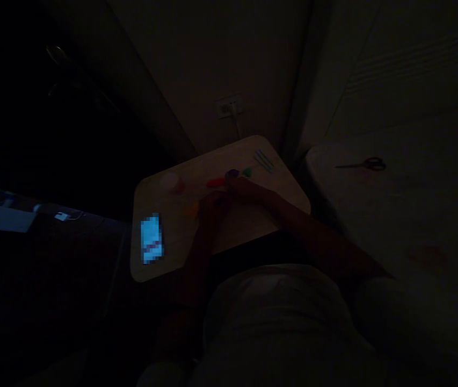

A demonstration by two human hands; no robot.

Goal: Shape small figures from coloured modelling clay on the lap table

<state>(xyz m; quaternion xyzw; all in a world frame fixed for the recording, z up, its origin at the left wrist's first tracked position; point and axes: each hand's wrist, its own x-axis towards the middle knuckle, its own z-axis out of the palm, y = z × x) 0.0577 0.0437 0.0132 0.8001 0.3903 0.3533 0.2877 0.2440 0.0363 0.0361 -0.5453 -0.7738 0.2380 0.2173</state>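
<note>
Two bare hands work close together over the pale tabletop (253,226); towards its left end lies a phone (152,239), its lit screen too blocky to read. Across the tabletop's near edge the left forearm (201,250) reaches forward, the left hand (215,204) low over the middle; the right forearm (293,215) slants over from the tabletop's right side, the right hand (240,186) just beyond the left. Darkness hides the fingers, so I cannot tell whether they grasp anything. Around the tabletop's middle, near the hands, are purple (233,173), green (247,172), red (215,183) and yellow pieces (191,209); thin sticks (263,161) lie at its far right corner.
</note>
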